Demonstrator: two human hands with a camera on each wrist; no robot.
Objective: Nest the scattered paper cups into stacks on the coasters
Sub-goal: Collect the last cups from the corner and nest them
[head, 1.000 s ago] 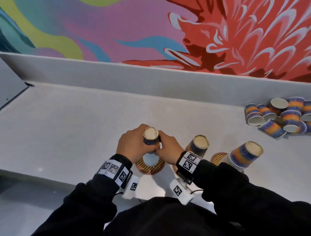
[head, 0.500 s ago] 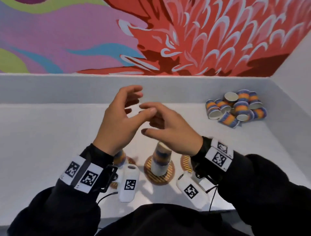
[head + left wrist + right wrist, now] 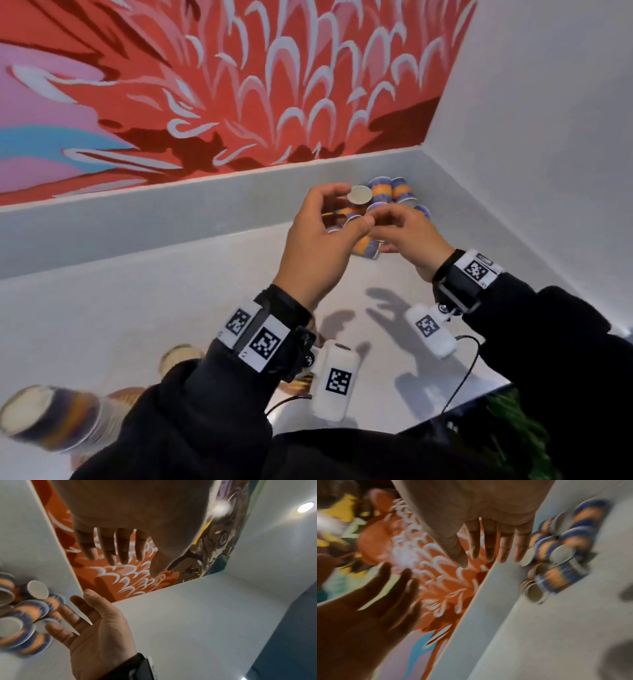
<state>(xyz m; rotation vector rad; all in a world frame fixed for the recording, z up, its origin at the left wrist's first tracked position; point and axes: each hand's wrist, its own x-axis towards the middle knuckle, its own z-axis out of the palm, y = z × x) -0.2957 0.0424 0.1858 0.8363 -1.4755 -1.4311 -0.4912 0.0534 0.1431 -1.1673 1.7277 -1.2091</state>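
A pile of loose blue-and-orange paper cups [image 3: 390,192] lies in the back right corner of the white counter, some upside down, some on their sides. My left hand [image 3: 346,209] and right hand [image 3: 383,233] hover side by side just in front of the pile, fingers spread, holding nothing. The left wrist view shows my left hand [image 3: 133,566] open above the cups [image 3: 25,615]. In the right wrist view my right hand [image 3: 481,559] is open beside the blurred cups [image 3: 556,561]. Two nested stacks [image 3: 51,421] [image 3: 180,358] stand blurred at the near left.
A low grey ledge [image 3: 171,212] backs the counter under a red flower mural, and a plain white wall [image 3: 531,137] closes the right side. A brown coaster [image 3: 126,394] shows beside the stacks. The counter's front edge [image 3: 479,397] runs under my right forearm.
Both hands let go of the stack on the coaster, rose, and reached to the back right toward the loose pile. The view swung right, so the stacks slid to the lower left.
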